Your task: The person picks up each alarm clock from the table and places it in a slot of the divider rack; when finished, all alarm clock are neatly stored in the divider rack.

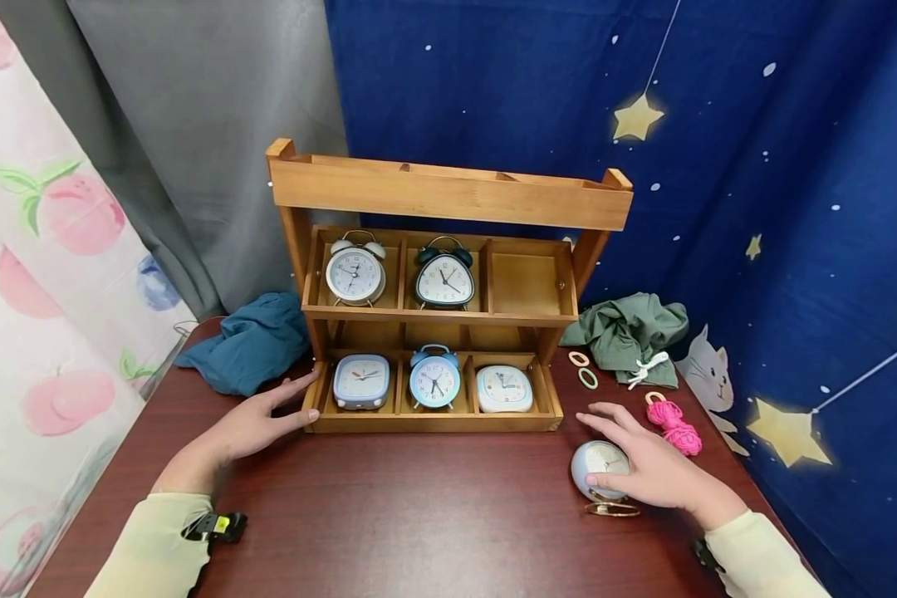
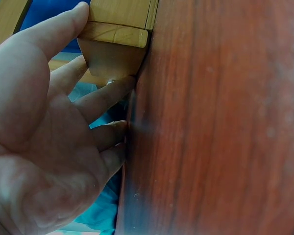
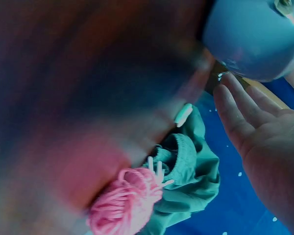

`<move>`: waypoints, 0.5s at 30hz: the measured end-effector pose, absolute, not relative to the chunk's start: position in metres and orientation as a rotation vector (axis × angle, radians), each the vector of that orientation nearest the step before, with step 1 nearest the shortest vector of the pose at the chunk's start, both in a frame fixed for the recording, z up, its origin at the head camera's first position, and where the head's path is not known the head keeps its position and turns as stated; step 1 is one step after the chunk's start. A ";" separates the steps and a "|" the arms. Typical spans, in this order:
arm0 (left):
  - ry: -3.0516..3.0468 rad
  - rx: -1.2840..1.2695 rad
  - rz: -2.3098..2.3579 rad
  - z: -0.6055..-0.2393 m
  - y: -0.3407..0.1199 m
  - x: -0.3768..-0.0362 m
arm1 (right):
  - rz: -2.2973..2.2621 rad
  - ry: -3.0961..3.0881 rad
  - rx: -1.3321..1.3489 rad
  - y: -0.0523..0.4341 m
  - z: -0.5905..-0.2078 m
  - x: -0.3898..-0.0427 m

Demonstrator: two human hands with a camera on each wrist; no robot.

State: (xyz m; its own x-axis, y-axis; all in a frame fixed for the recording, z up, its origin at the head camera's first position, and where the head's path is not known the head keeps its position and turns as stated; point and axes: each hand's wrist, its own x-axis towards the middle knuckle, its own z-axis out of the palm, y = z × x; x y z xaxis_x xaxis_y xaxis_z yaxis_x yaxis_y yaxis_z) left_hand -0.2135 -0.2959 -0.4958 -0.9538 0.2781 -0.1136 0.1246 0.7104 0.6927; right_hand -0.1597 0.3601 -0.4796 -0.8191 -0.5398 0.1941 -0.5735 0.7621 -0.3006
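Observation:
A wooden two-tier shelf (image 1: 448, 199) stands on the dark red table (image 1: 419, 515). Its upper tier holds a white twin-bell clock (image 1: 355, 272) and a dark teal clock (image 1: 444, 278); the upper right compartment (image 1: 525, 282) is bare. Three clocks sit below: blue square (image 1: 361, 380), light blue twin-bell (image 1: 434, 379), white square (image 1: 504, 388). My left hand (image 1: 269, 411) lies flat with straight fingers touching the shelf's lower left corner (image 2: 112, 49). My right hand (image 1: 643, 465) reaches with relaxed fingers over a round pale blue clock (image 1: 594, 465) on the table; the wrist view shows the palm (image 3: 264, 137) beside the clock's back (image 3: 255, 39).
A blue cloth (image 1: 250, 340) lies left of the shelf, a green cloth (image 1: 628, 332) to its right. Two hair rings (image 1: 583, 370) and pink yarn (image 1: 676, 425) lie near my right hand. Curtains hang close behind and on both sides.

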 end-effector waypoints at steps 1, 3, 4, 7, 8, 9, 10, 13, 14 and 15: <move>2.708 0.325 1.075 -0.496 -0.296 -0.213 | 0.541 -2.868 0.900 0.361 -0.481 -0.158; 2.713 0.332 1.073 -0.496 -0.296 -0.214 | 0.550 -2.882 0.894 0.362 -0.483 -0.155; 2.715 0.335 1.072 -0.496 -0.296 -0.214 | 0.558 -2.886 0.894 0.362 -0.484 -0.154; 2.722 0.343 1.062 -0.497 -0.297 -0.214 | 0.566 -2.890 0.907 0.364 -0.485 -0.151; 2.723 0.343 1.059 -0.497 -0.297 -0.214 | 0.568 -2.889 0.917 0.364 -0.485 -0.151; 2.722 0.342 1.060 -0.497 -0.296 -0.214 | 0.572 -2.888 0.927 0.365 -0.485 -0.150; 2.722 0.343 1.059 -0.497 -0.297 -0.214 | 0.577 -2.888 0.937 0.365 -0.486 -0.150; 2.722 0.344 1.060 -0.497 -0.297 -0.214 | 0.590 -2.889 0.955 0.366 -0.486 -0.149; 2.721 0.344 1.061 -0.497 -0.297 -0.214 | 0.594 -2.889 0.958 0.366 -0.485 -0.149; 2.722 0.345 1.061 -0.497 -0.297 -0.214 | 0.598 -2.891 0.961 0.366 -0.485 -0.149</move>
State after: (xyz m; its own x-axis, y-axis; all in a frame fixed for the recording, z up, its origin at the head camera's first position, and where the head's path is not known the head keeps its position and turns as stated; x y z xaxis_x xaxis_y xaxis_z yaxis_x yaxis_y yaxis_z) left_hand -0.2136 -0.2972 -0.4970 -0.9528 0.2865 -0.1002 0.1431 0.7150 0.6843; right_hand -0.1487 0.3660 -0.4848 -0.8077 -0.5692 0.1538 -0.5835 0.7341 -0.3473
